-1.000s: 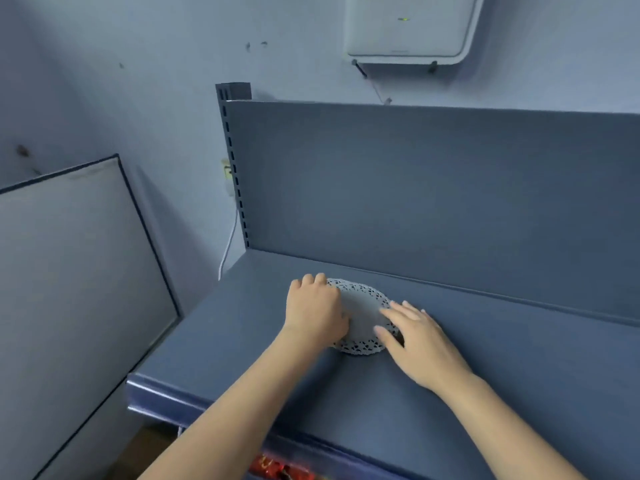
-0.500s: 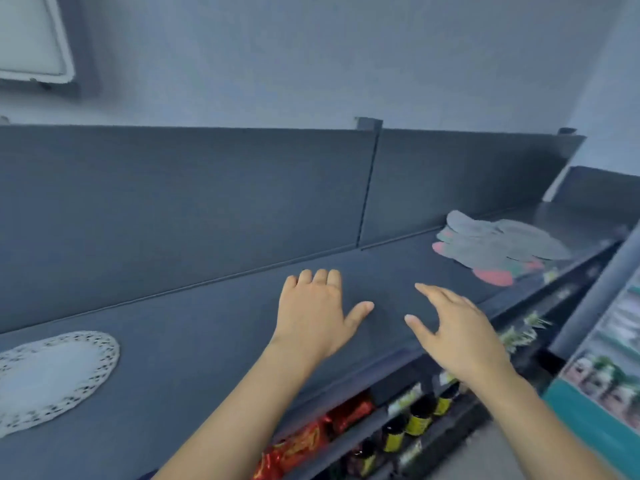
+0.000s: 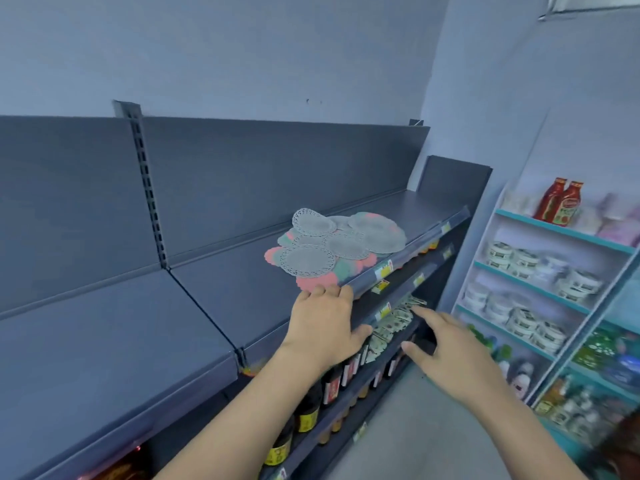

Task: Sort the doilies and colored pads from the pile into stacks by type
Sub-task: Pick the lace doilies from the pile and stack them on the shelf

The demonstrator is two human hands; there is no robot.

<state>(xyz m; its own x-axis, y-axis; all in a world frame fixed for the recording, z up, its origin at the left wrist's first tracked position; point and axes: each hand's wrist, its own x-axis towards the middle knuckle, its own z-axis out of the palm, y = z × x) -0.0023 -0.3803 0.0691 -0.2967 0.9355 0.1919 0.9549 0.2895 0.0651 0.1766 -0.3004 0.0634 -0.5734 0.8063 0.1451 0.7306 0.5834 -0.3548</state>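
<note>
Head view: pile (image 3: 337, 242) lies just beyond both hands.

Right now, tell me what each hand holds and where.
Nothing is held. The left hand reaches toward the pile, fingers spread; the right hand hangs open.

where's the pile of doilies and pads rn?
Head view, right of centre: the pile lies on the grey top shelf near its front edge, just beyond the left hand.
</note>
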